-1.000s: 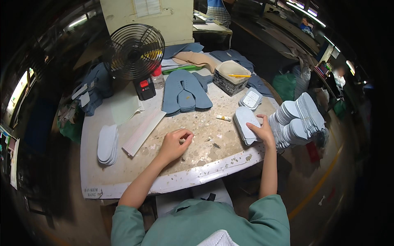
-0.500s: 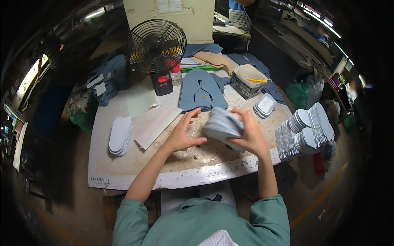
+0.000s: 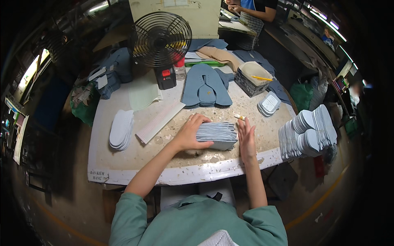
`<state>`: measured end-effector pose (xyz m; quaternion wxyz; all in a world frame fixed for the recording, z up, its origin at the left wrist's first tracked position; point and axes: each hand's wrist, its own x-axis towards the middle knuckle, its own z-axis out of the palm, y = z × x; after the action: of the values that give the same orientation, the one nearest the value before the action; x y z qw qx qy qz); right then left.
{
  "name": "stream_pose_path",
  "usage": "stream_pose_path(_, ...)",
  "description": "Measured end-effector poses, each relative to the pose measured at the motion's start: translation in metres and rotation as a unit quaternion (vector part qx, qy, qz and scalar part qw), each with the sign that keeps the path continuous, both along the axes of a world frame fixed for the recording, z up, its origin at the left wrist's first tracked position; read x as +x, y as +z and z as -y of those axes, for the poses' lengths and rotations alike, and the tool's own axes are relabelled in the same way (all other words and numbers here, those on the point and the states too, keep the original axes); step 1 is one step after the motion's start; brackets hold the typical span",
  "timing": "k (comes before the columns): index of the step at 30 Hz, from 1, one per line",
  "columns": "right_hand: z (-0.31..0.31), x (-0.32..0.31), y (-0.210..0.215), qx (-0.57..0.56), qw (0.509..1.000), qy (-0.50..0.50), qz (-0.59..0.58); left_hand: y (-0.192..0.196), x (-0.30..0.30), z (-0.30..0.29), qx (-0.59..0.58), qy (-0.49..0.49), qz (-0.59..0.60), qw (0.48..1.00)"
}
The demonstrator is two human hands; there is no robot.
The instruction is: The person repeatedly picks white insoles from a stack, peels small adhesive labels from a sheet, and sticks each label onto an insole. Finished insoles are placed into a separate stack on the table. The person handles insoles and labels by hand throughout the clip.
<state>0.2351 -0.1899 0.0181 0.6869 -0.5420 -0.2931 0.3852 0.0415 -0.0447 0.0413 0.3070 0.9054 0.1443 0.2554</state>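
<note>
In front of me on the table [image 3: 162, 162] stands a stack of grey-blue cut shoe pieces [image 3: 217, 135], its layered edges facing up. My left hand [image 3: 192, 133] grips its left end, thumb along the near side and fingers over the far side. Just off the stack's right end, my right hand [image 3: 247, 141] is open with its fingers stretched forward. By those fingertips lies a small white-and-yellow item [image 3: 239, 117], too small to name. Beyond the stack lies a pile of larger blue shoe uppers [image 3: 193, 88].
Tall bundles of insole-shaped pieces [image 3: 308, 131] stand at the right edge, a smaller pile [image 3: 269, 104] behind them. White insole pieces [image 3: 121, 129] and a paper strip [image 3: 160, 122] lie left. A fan [image 3: 161, 41] and a box with a pencil [image 3: 251, 82] stand farther back; a person [image 3: 256, 14] is beyond.
The stack, tilted in my right hand before, now stands on the table in my left hand's grip. My right hand has let go and opened beside it.
</note>
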Motion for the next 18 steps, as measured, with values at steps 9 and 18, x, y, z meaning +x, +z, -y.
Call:
stream_pose_path(9, -0.020, 0.000, 0.007, -0.063, 0.991, 0.101, 0.055, 0.010, 0.000, 0.012, 0.025, 0.026, -0.085, 0.996)
stream_pose_path(18, -0.143, 0.052, 0.029, 0.013, 0.859, -0.016, 0.511, 0.020, -0.022, 0.001, 0.042, 0.151, -0.075, 0.985)
